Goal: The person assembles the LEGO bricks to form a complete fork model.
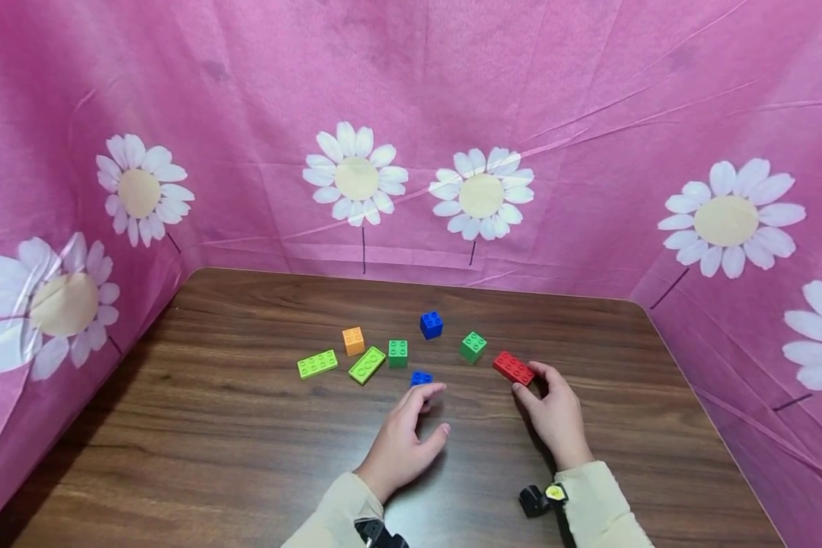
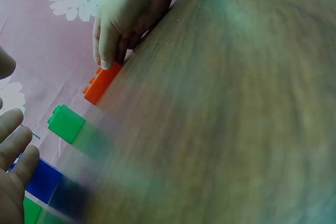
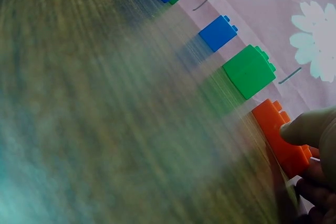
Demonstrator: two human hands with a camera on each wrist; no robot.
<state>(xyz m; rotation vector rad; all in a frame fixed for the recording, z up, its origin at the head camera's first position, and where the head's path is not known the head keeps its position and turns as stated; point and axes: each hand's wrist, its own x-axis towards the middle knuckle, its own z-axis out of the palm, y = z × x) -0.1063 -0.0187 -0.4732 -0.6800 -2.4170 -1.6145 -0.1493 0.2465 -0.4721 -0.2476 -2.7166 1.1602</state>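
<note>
A red toy brick (image 1: 513, 368) lies on the table at the right of the group. My right hand (image 1: 558, 417) pinches its near end, and the right wrist view shows the thumb (image 3: 304, 128) against the brick's side. My left hand (image 1: 406, 441) holds nothing; its fingers are relaxed, with thumb and forefinger apart. Just beyond those fingers is a blue brick (image 1: 421, 377), partly hidden by the hand. A green brick (image 1: 473, 347) stands left of the red one, and a second blue brick (image 1: 431, 325) sits farther back.
Left of centre are another green brick (image 1: 398, 353), an orange brick (image 1: 353, 341) and two flat lime-green bricks, one tilted (image 1: 367, 365) and one farther left (image 1: 317, 364). The wooden table (image 1: 178, 457) is bounded by a pink flowered cloth (image 1: 411, 99) behind and at both sides.
</note>
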